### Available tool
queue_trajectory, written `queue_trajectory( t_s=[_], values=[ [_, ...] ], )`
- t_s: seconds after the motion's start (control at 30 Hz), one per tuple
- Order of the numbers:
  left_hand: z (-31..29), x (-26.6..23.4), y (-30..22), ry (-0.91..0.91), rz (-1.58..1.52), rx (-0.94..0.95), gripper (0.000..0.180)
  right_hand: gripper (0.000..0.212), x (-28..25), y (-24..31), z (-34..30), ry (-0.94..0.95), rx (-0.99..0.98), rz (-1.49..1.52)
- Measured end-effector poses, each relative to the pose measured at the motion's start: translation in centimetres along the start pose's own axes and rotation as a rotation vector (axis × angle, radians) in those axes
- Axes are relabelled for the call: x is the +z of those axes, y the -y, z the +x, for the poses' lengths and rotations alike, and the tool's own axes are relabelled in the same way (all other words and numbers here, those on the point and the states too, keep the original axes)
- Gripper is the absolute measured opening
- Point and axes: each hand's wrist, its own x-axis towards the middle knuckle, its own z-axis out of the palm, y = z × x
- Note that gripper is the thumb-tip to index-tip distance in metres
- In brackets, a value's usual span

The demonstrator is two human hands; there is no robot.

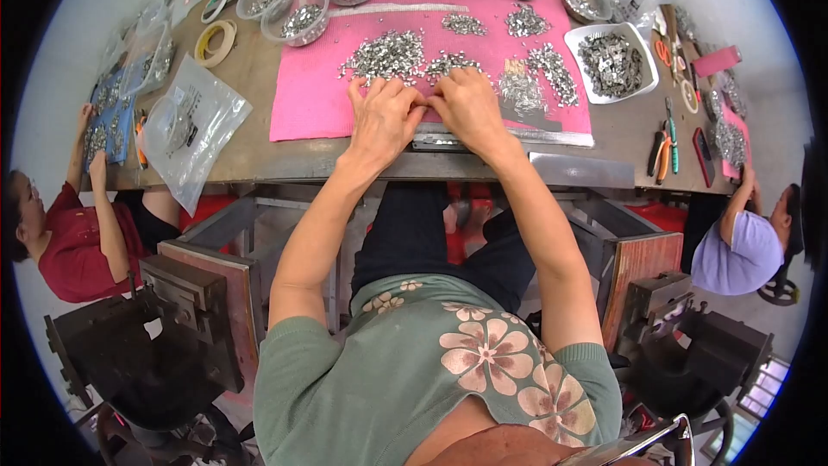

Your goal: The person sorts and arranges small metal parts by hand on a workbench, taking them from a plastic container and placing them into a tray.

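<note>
My left hand (385, 116) and my right hand (470, 108) meet over the near part of a pink mat (302, 108), thumbs and forefingers pressed together. Whatever they pinch is hidden by the fingers or too small to make out. Beyond my left fingertips lies a large heap of small silvery metal pieces (384, 53). A smaller heap of metal pieces (450, 63) touches the fingertips of my right hand. Below the hands, at the table's front edge, is a dark metal bar-like fixture (438, 141). Thin slivers of metal (523, 91) are spread to the right of my right hand.
Clear plastic bowls of metal parts (296, 17) line the back. A white dish of darker parts (611, 65) stands right, near pliers (662, 151). A plastic bag (203, 121) and tape roll (215, 43) lie left. Co-workers sit at the left (78, 242) and right (742, 250).
</note>
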Motion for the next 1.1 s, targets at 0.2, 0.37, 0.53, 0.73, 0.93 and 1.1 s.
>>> queue_trajectory(
  t_s=[0.2,0.37,0.53,0.73,0.93,1.1],
  values=[
    [-0.2,-0.3,0.1,0.026,-0.047,0.005,0.008,0.009,-0.1,-0.9,0.0,0.044,0.029,0.162],
    [-0.3,0.0,0.1,0.006,-0.028,0.041,0.007,0.010,-4.3,-2.8,-1.8,-0.008,0.022,-0.004],
    [0.0,0.1,-0.1,0.050,-0.015,0.059,0.006,0.009,-5.2,-3.6,-3.7,0.115,0.038,0.058],
    [0.0,0.2,-0.1,0.071,-0.054,0.032,0.008,0.008,-5.0,-4.0,-3.9,0.066,0.047,0.151],
    [0.1,0.3,-0.6,0.069,-0.033,0.077,0.008,0.010,-5.7,-4.2,-4.1,0.108,0.056,0.098],
    [-0.4,0.5,-4.3,0.109,-0.407,-0.001,0.007,0.010,-5.8,-4.5,-4.5,0.121,0.117,0.140]
  ],
)
